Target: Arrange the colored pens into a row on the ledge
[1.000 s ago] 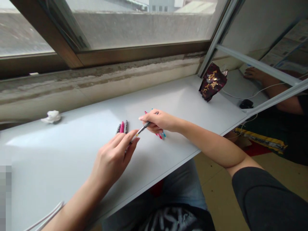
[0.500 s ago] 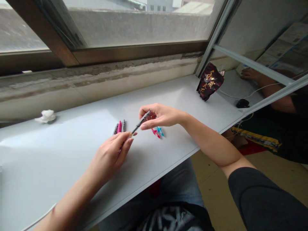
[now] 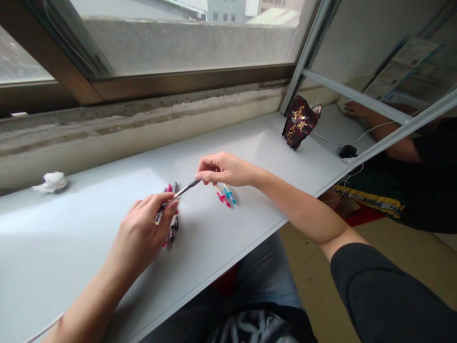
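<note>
Head view: against the frame 0.5 s before, the left hand (image 3: 143, 233) had dropped over the pink and dark pens (image 3: 173, 227), which it now partly covered, and the right hand (image 3: 221, 169) had curled tighter. 1 slim pen (image 3: 183, 189) spanned the gap between the hands, tilted up to the right above the desk (image 3: 89, 238). The left grip pinched its lower end between thumb and fingers; the right grip was pressed together on its upper tip. That tip was hidden inside the fingers, and whether a cap sat there could not be told. 2 red and blue pens (image 3: 224, 195) lay half hidden under the right hand. The desk was white and ran along a window (image 3: 178, 43) ledge, with a tissue wad (image 3: 52, 181) far left and a dark snack bag (image 3: 299, 123) at the right. Beyond a metal divider, another person's hand (image 3: 353, 109) rested near a black mouse (image 3: 347, 151)
</note>
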Tool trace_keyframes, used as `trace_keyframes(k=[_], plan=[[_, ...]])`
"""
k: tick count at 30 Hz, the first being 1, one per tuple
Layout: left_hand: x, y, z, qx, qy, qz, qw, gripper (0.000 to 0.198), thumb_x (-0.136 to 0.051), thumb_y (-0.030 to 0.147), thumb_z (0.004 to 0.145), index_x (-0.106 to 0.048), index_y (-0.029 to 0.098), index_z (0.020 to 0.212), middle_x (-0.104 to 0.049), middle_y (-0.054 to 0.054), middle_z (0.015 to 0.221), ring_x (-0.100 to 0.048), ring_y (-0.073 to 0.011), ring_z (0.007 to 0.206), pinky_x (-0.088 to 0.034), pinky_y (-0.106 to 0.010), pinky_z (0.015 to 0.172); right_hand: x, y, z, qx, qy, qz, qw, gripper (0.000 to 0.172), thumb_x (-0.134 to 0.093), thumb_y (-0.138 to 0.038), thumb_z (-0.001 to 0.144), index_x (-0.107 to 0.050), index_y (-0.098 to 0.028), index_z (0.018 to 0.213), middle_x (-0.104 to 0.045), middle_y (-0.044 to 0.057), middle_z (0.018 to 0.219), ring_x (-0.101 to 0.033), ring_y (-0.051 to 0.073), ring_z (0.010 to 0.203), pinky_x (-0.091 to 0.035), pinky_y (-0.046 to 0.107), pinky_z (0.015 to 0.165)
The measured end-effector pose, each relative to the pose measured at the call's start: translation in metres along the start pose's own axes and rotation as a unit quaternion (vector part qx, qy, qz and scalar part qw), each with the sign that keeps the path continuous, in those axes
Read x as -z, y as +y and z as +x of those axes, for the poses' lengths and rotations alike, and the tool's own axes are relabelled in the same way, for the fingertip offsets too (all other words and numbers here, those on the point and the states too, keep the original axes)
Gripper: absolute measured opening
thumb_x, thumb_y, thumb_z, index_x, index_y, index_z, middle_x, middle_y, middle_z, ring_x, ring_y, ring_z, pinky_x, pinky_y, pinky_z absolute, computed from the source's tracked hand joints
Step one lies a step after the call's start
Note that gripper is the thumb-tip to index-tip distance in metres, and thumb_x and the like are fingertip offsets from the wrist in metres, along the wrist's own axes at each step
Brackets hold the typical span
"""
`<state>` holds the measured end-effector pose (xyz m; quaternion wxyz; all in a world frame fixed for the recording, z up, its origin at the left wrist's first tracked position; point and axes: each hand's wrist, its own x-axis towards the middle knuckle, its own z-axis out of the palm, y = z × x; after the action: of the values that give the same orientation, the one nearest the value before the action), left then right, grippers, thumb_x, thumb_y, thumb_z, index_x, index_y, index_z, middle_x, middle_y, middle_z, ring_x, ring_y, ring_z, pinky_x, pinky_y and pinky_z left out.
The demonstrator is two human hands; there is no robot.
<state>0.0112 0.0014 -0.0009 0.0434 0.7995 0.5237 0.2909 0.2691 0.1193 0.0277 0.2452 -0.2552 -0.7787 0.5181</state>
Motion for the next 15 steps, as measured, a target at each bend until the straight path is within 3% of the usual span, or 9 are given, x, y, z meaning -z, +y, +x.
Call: trace_keyframes(k=[3, 4, 6, 8, 10, 12, 15], plan=[[-0.0016, -0.0013, 0.0007, 0.002, -0.004, -0.001, 1.000, 0.032, -0.045, 0.048, 0.111, -0.067, 0.025, 0.112, -0.079, -0.005, 0.090, -0.073, -0.0279, 0.087, -0.055, -0.041, 0.088, 0.0021, 0.0004, -0.0013, 0.024, 0.035, -0.018, 0.999, 0.061, -0.089, -0.018, 0.077, -0.056, -0.019, 0.128, -0.068, 0.008, 0.122, -0.064, 0.010, 0.079, -0.051, 0.023, 0.066], [-0.0022, -0.0017, 0.0009, 0.003, -0.005, -0.001, 1.000, 0.032, -0.045, 0.049, 0.111, -0.067, 0.025, 0.112, -0.079, -0.005, 0.089, -0.073, -0.0276, 0.087, -0.055, -0.040, 0.088, 0.0025, -0.0001, -0.0016, 0.014, 0.037, -0.019, 0.999, 0.057, -0.090, -0.023, 0.078, -0.058, -0.018, 0.125, -0.069, 0.007, 0.117, -0.064, 0.010, 0.078, -0.051, 0.024, 0.066], [-0.0034, -0.0024, 0.0013, 0.008, -0.002, 0.001, 1.000, 0.033, -0.044, 0.050, 0.111, -0.067, 0.025, 0.113, -0.079, -0.005, 0.089, -0.073, -0.0271, 0.085, -0.055, -0.040, 0.088, 0.0027, -0.0010, -0.0015, -0.018, 0.023, -0.018, 0.999, 0.031, -0.080, -0.037, 0.092, -0.062, -0.015, 0.103, -0.070, 0.004, 0.092, -0.063, 0.012, 0.072, -0.050, 0.026, 0.066], [-0.0039, -0.0027, 0.0020, 0.016, -0.001, 0.002, 1.000, 0.033, -0.044, 0.051, 0.111, -0.066, 0.026, 0.112, -0.079, -0.005, 0.089, -0.073, -0.0267, 0.084, -0.055, -0.040, 0.087, 0.0024, -0.0013, -0.0008, -0.020, 0.010, -0.013, 1.000, 0.027, -0.071, -0.038, 0.100, -0.061, -0.016, 0.088, -0.067, 0.002, 0.078, -0.061, 0.012, 0.069, -0.049, 0.026, 0.067], [-0.0037, -0.0022, 0.0028, 0.020, -0.003, -0.002, 1.000, 0.032, -0.044, 0.050, 0.111, -0.065, 0.027, 0.110, -0.079, -0.004, 0.087, -0.073, -0.0266, 0.082, -0.055, -0.040, 0.087, 0.0022, -0.0010, 0.0001, 0.014, 0.014, -0.007, 1.000, 0.020, -0.078, -0.028, 0.093, -0.063, -0.015, 0.094, -0.070, 0.002, 0.087, -0.062, 0.011, 0.073, -0.050, 0.025, 0.068], [-0.0031, -0.0012, 0.0036, 0.026, -0.006, -0.010, 1.000, 0.029, -0.045, 0.050, 0.110, -0.063, 0.028, 0.109, -0.079, -0.003, 0.086, -0.073, -0.0267, 0.082, -0.054, -0.040, 0.087, 0.0020, -0.0005, 0.0008, 0.041, 0.029, 0.013, 0.999, 0.032, -0.086, -0.023, 0.084, -0.064, -0.016, 0.106, -0.071, 0.002, 0.096, -0.063, 0.010, 0.076, -0.051, 0.024, 0.069], [-0.0023, 0.0000, 0.0038, 0.043, -0.006, -0.025, 0.999, 0.027, -0.045, 0.049, 0.110, -0.062, 0.029, 0.107, -0.079, -0.002, 0.085, -0.074, -0.0264, 0.083, -0.054, -0.039, 0.083, 0.0017, -0.0005, 0.0012, 0.009, 0.042, 0.047, 0.998, 0.028, -0.079, -0.037, 0.094, -0.064, -0.015, 0.102, -0.069, 0.000, 0.083, -0.062, 0.010, 0.066, -0.051, 0.023, 0.062]])
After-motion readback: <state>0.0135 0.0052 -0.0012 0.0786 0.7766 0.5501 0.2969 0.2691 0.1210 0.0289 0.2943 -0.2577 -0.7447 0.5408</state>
